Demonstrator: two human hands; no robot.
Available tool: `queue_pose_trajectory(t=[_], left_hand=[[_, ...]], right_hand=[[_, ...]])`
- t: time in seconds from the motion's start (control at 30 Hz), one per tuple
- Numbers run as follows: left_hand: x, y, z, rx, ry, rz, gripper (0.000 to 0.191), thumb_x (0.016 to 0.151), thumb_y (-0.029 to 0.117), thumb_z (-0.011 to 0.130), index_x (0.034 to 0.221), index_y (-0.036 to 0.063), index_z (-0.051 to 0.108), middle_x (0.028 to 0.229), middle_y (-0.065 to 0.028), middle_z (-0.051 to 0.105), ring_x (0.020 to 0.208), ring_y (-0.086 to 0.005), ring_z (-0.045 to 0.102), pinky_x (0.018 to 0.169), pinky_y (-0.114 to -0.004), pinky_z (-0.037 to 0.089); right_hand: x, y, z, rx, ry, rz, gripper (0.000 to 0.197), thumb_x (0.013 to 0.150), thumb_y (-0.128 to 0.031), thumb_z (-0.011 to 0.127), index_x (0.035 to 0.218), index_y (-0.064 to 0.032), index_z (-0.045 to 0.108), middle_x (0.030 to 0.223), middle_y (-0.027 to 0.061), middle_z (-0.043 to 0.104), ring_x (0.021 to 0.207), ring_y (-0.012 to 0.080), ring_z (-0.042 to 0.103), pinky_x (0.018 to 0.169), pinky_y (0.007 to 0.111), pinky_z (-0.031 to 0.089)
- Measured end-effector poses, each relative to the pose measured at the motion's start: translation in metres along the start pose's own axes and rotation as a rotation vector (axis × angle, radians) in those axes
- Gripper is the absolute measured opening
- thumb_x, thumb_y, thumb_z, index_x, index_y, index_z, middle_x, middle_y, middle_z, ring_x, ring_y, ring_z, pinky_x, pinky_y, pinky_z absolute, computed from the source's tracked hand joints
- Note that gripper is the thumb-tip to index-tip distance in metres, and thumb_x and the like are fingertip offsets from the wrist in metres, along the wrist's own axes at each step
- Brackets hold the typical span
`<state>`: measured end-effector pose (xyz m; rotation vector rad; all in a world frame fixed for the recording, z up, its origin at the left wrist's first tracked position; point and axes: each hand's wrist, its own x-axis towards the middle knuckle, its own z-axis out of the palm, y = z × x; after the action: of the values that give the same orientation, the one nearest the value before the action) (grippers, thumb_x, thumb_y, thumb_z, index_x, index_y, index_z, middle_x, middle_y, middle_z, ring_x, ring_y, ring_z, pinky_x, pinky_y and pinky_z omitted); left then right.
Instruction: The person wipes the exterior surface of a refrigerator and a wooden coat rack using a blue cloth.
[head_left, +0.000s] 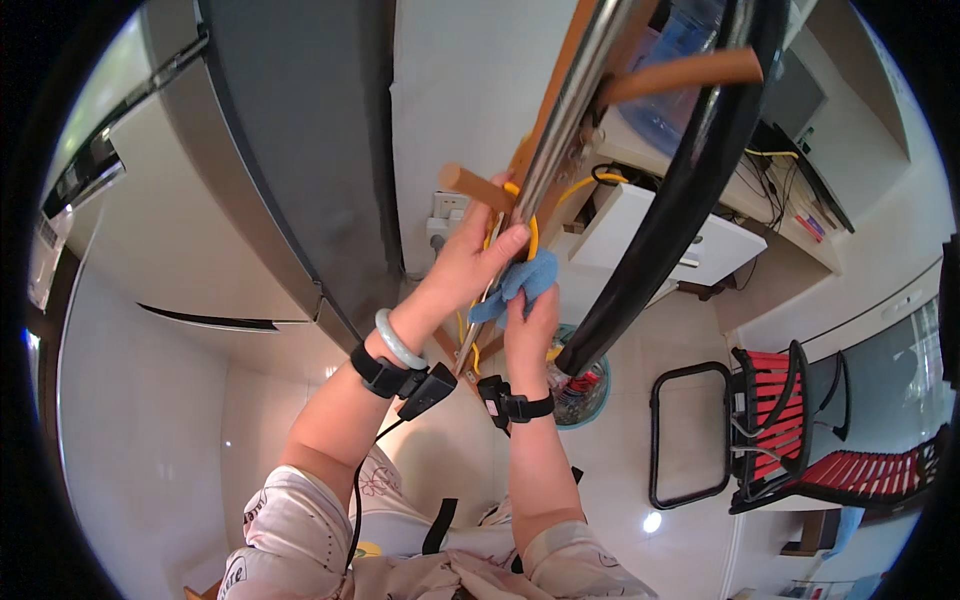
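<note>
A shiny metal pole (566, 112) runs up beside a wooden post (559, 71) that carries round wooden pegs (476, 186). My left hand (480, 251) is closed around the pole just under the left peg, with its thumb across the front. Directly below it, my right hand (531, 322) pinches a blue cloth (531, 276), which wraps about the pole. A yellow cable (534, 236) loops past the pole by my fingers and hangs down behind it. To the right slants a thick black tube (664, 217), apart from both hands.
A refrigerator (217, 187) stands at left, near a wall socket (450, 204). Below the tube is a waste bin (600, 405). At right are a desk (795, 232) with an open drawer (667, 232), a large blue water bottle (660, 112) and a red-strapped chair (772, 420).
</note>
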<state>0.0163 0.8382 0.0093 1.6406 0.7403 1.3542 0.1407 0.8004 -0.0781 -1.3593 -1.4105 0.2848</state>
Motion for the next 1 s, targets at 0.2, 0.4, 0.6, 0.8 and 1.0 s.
queue_pose_trajectory(t=[0.2,0.4,0.6,0.8,1.0], left_hand=[[-0.012,-0.01,-0.001,0.093,0.124,0.073,0.068,0.091,0.023,0.057,0.145,0.0039,0.02,0.136,-0.0149,0.039,0.123,-0.021,0.042,0.097,-0.031,0.039],[-0.074,-0.058,0.008,0.286,0.473,0.049,0.025,0.09,0.005,0.052,0.113,-0.0006,0.056,0.107,-0.0068,0.059,0.094,-0.0148,0.057,0.081,-0.026,0.046],[-0.092,-0.052,0.052,0.003,0.257,0.046,0.027,0.092,0.01,0.053,0.117,-0.0015,0.054,0.106,-0.0111,0.063,0.095,-0.0145,0.061,0.081,-0.026,0.049],[-0.063,-0.044,0.065,-0.013,0.131,-0.083,0.023,0.091,0.015,0.057,0.104,-0.0035,0.06,0.092,-0.0064,0.065,0.084,-0.0103,0.058,0.072,-0.025,0.048],[-0.068,-0.041,0.063,-0.27,0.203,-0.104,0.02,0.094,0.014,0.05,0.094,-0.0006,0.063,0.086,-0.0008,0.063,0.081,-0.0076,0.054,0.077,-0.024,0.043]], right_hand=[[-0.009,0.033,0.021,0.019,0.14,-0.045,0.026,0.082,-0.006,0.057,0.107,0.0,0.052,0.102,0.0189,0.059,0.096,0.0349,0.058,0.084,0.04,0.045],[-0.01,0.046,0.006,0.247,0.008,-0.015,0.029,0.079,-0.007,0.059,0.107,-0.0006,0.053,0.096,0.0178,0.061,0.091,0.0301,0.062,0.08,0.036,0.047],[-0.026,0.049,-0.017,0.295,-0.034,0.071,0.037,0.083,-0.01,0.06,0.118,-0.001,0.05,0.107,0.0127,0.059,0.097,0.0247,0.059,0.085,0.035,0.046],[-0.026,0.06,-0.036,0.011,-0.104,-0.204,0.046,0.078,-0.016,0.069,0.115,-0.0009,0.047,0.103,0.0193,0.058,0.097,0.0316,0.06,0.082,0.035,0.047],[0.017,0.063,-0.044,-0.046,-0.193,-0.447,0.04,0.066,-0.007,0.068,0.102,-0.0021,0.052,0.092,0.0178,0.059,0.092,0.0354,0.057,0.086,0.038,0.044]])
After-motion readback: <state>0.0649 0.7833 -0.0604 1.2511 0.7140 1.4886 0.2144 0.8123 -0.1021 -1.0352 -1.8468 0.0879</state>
